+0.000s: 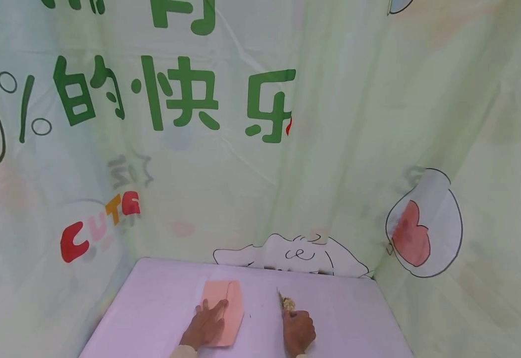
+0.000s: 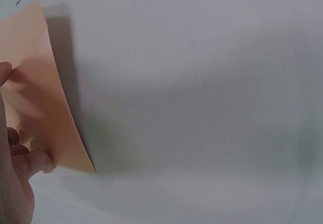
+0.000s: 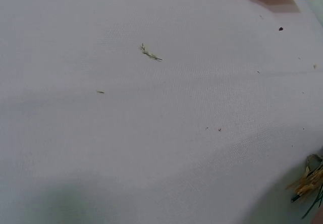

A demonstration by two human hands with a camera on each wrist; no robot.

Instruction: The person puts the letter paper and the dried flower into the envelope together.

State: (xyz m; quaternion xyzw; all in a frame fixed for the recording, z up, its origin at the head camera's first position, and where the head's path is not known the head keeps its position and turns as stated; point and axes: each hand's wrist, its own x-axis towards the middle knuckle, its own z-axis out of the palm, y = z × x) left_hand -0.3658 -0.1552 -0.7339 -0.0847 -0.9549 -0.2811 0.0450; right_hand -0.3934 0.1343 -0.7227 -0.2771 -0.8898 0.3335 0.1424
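On the table lies a folded sheet of pink paper point(image 1: 233, 303), perhaps an envelope, with a crease line near its upper end. My left hand point(image 1: 206, 320) rests on it with fingers spread, and the fingertips touch its surface. In the left wrist view the paper point(image 2: 45, 103) lifts a little along one edge and casts a shadow. To the right, my right hand point(image 1: 298, 330) pinches a small bunch of dried flowers point(image 1: 289, 303) with a thin green sprig. Only the frayed tip of that bunch point(image 3: 309, 182) enters the right wrist view; the fingers are mostly hidden there.
The table has a pale lilac cover point(image 1: 345, 308). A small green sprig point(image 3: 150, 54) and scattered dry crumbs lie on it. Printed curtains point(image 1: 332, 149) with green characters and cartoon drawings hang around the table's back and sides.
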